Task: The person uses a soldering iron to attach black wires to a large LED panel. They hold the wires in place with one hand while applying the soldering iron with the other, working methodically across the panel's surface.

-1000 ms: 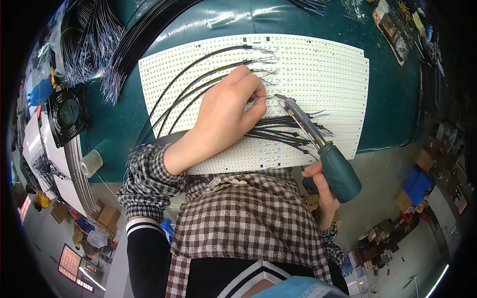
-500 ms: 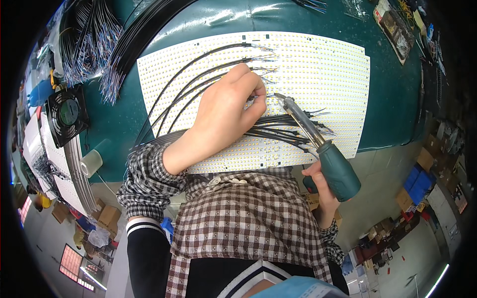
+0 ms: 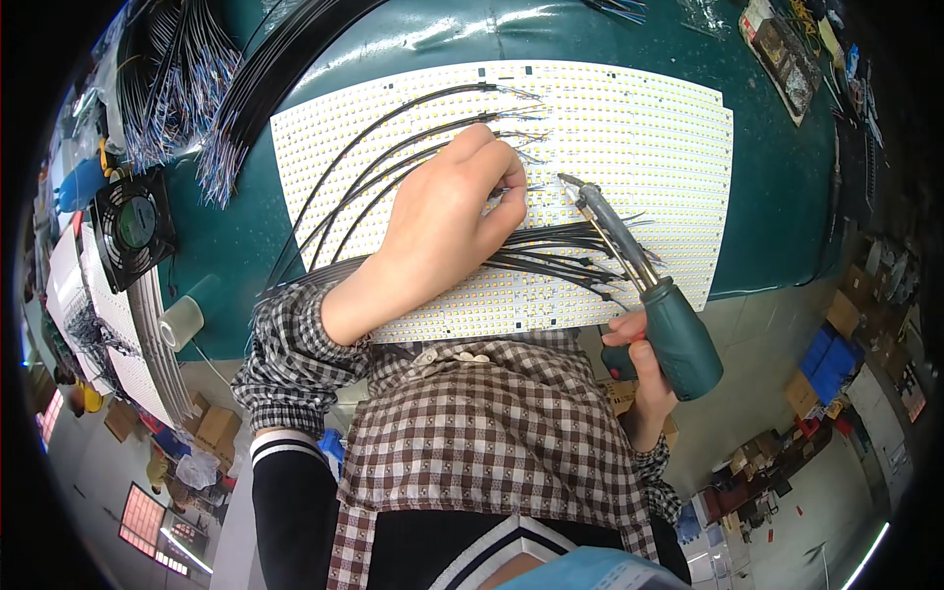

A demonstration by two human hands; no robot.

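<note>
A white LED board (image 3: 629,147), dotted with rows of small yellowish chips, lies across the table in front of me. My left hand (image 3: 452,202) rests over its middle, thumb and forefinger pinched on a black cable whose thin stripped wires poke out toward the right. My right hand (image 3: 641,366) grips the dark green handle of a soldering iron (image 3: 678,334). The iron's tip sits just right of the pinched wires, apart from them. Several black cables (image 3: 413,116) curve over the board's left half, and a bundle of cables (image 3: 551,258) runs beneath my left wrist.
The table's green cover (image 3: 777,197) surrounds the board. Thick bundles of black cable (image 3: 285,69) lie at the back left. A black fan (image 3: 133,224), a white tape roll (image 3: 181,323) and stacked white boards (image 3: 123,324) stand at the left. A worn block-like box (image 3: 782,59) sits back right.
The soldering iron's tip has moved right, away from the wires by my left hand, as my right hand shifted slightly. My left hand stays in place.
</note>
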